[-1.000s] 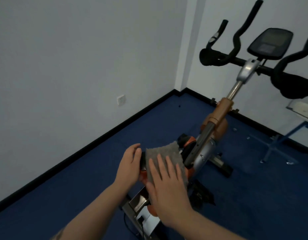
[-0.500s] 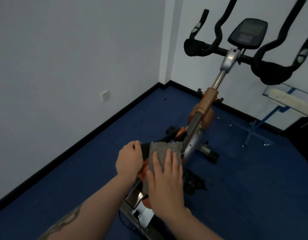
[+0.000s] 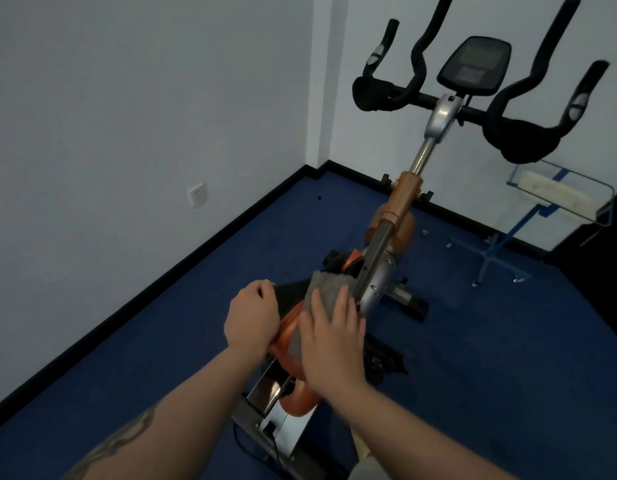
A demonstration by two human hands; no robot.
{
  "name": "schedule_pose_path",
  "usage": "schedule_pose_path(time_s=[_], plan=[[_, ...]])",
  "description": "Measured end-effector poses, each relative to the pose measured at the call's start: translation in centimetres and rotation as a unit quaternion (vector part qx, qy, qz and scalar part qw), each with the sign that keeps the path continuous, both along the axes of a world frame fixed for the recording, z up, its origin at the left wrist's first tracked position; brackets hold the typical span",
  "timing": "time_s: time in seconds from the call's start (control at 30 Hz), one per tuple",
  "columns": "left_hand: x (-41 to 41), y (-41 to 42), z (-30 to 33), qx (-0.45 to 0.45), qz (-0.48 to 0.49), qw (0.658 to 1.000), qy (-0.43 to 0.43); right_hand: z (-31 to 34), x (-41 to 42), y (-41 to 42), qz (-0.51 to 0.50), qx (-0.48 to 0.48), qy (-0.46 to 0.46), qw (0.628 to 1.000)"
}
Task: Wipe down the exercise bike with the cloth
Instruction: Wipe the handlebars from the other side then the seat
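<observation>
An orange and silver exercise bike (image 3: pixel 402 202) stands on the blue floor, its black handlebars and console at the upper right. A grey cloth (image 3: pixel 326 289) lies over the bike's orange body beside the silver frame tube. My right hand (image 3: pixel 331 341) lies flat on the cloth with straight fingers, pressing it against the body. My left hand (image 3: pixel 249 318) is on the left side of the body, fingers curled over its black and orange edge. Most of the cloth is hidden under my right hand.
White walls with a black skirting meet in a corner behind the bike; a wall socket (image 3: pixel 197 194) is on the left wall. A blue-legged stand with a clear tray (image 3: pixel 556 194) is at the right. Blue carpet lies open on both sides of the bike.
My right hand has slid the cloth down and bunched it shorter on the orange body. My left hand's fingers have curled over the edge. The view has swung right, showing the whole handlebar.
</observation>
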State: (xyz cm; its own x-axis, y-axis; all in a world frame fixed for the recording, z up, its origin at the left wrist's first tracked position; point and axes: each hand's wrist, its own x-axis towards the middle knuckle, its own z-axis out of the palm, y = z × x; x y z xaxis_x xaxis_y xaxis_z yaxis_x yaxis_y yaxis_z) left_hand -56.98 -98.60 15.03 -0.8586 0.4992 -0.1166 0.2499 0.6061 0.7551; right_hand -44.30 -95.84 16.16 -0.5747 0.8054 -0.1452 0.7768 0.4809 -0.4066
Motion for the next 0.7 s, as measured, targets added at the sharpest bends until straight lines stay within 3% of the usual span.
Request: schedule_pose_path(time_s=[0.13,0.23,0.37,0.53,0.7], plan=[[0.1,-0.1,0.0,0.003,0.008,1.0,-0.001,0.1,-1.2,1.6,-0.038,-0.022,0.009,0.999],[0.1,-0.2,-0.1,0.008,0.004,1.0,-0.005,-1.3,0.2,-2.4,-0.005,0.075,0.005,0.997],[0.0,-0.1,0.0,0.015,0.001,1.0,-0.014,-1.4,0.6,-2.0,0.035,0.096,-0.005,0.995],[0.2,-0.3,0.0,0.021,0.003,1.0,-0.009,0.6,-1.6,2.3,-0.024,0.01,-0.035,0.999],[0.2,-0.3,-0.2,0.019,0.005,1.0,-0.022,0.0,0.3,-4.2,0.05,0.116,-0.016,0.992]])
